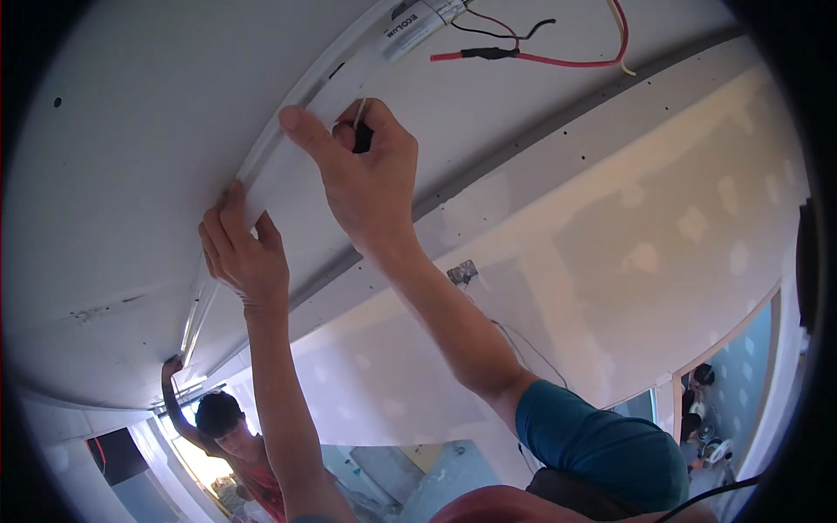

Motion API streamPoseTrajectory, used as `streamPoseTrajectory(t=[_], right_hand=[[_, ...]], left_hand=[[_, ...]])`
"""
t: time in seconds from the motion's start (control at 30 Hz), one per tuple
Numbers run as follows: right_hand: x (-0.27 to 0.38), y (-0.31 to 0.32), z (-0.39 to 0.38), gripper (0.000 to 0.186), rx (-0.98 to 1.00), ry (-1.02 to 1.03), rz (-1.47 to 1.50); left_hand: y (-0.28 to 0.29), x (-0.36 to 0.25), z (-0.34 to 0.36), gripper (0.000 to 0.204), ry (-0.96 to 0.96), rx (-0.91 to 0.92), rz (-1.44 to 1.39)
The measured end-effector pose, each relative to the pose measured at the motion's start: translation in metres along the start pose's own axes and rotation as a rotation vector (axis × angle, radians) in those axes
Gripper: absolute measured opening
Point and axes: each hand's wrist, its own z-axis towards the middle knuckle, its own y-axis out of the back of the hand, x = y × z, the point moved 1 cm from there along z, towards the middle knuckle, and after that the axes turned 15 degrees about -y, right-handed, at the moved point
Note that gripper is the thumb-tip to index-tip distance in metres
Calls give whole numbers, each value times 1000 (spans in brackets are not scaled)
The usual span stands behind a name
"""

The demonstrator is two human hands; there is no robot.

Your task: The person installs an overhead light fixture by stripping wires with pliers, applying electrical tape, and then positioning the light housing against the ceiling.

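Along the ceiling runs a long, slim light fixture (272, 138), white with a clear cover and a silver end. My left hand (248, 253) reaches up to its middle stretch, fingers curled against it and thumb apart; the contact is partly hidden. Higher up, my right hand (375, 166) has its thumb tip at the fixture's edge. Its fingers are bent round a small black piece (362, 138) with a thin pale shaft or wire sticking up, whose kind I cannot make out. Red and black wires (497, 54) hang by the silver end, one wrapped in black tape.
A co-worker (231, 427) at the lower left raises a hand to the fixture's far end. A dark grey groove (523, 135) parts the ceiling from a patched plasterboard face (593, 253). A box with loose cables (462, 273) shows there. Other people (697, 392) are at lower right.
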Motion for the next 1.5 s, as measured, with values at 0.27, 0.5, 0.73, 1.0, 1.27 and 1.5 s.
streamPoseTrajectory(t=[0.27,0.5,0.73,1.0,1.27,1.5], right_hand=[[0,4,0,49,41,-35,-19],[-4,7,4,47,98,-13,-28],[-6,9,5,47,135,13,-29],[-3,5,1,50,30,73,-102],[0,5,1,57,62,98,-86],[-20,13,3,40,302,97,197]], left_hand=[[0,-1,0,49,55,15,-34],[2,-5,4,50,77,24,-15],[1,-6,3,49,87,22,-14],[2,-8,5,56,129,22,5],[2,-5,7,52,148,30,-39],[0,-4,-8,62,160,102,34]])
